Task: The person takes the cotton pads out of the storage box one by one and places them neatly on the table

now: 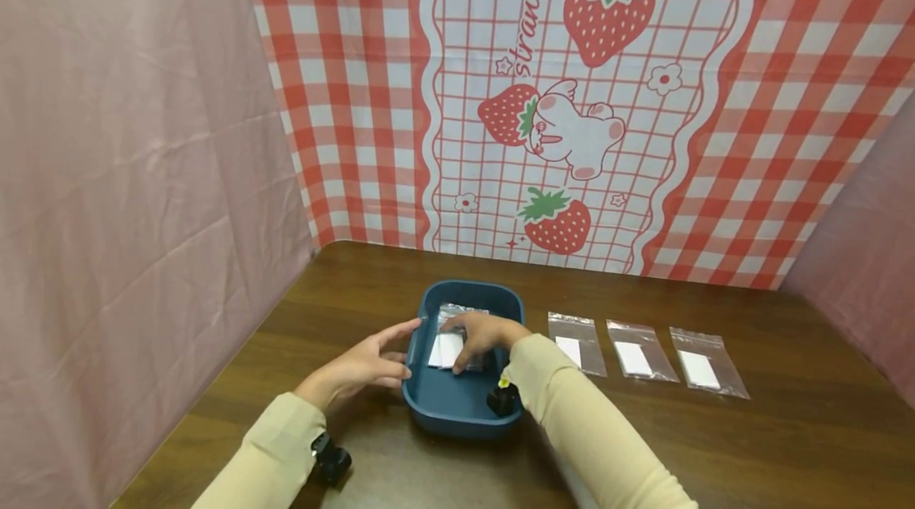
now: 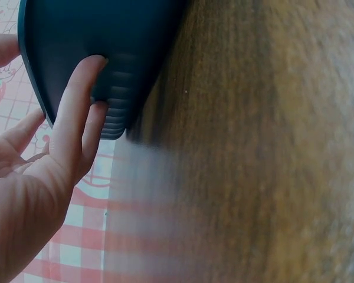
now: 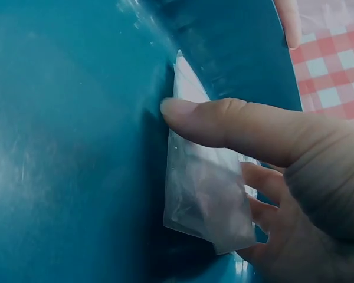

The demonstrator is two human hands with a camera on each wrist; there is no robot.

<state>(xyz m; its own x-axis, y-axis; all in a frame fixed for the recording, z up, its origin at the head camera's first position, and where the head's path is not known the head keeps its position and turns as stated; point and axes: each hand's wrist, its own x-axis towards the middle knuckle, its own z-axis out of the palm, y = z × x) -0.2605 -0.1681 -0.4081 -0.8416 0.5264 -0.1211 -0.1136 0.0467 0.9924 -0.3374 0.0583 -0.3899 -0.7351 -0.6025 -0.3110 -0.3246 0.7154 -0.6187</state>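
Note:
A dark blue plastic bin (image 1: 465, 423) stands on the table, with clear zip bags holding white cards (image 1: 446, 350) inside it. My right hand (image 1: 486, 334) reaches into the bin. In the right wrist view its thumb lies across one face of a clear bag (image 3: 206, 194), with the other fingers behind, pinching the bag. That bag stands tilted above the bin's floor. My left hand (image 1: 364, 366) is at the bin's left side; in the left wrist view its fairly straight fingers (image 2: 76, 112) touch the outer wall, while other fingertips meet the rim.
To the right of the bin, three clear zip bags with white cards lie in a row: one nearest (image 1: 569, 350), a middle one (image 1: 633, 358) and a far right one (image 1: 699, 370). A strawberry-print checked cloth (image 1: 543, 136) hangs behind the wooden table (image 1: 343, 279).

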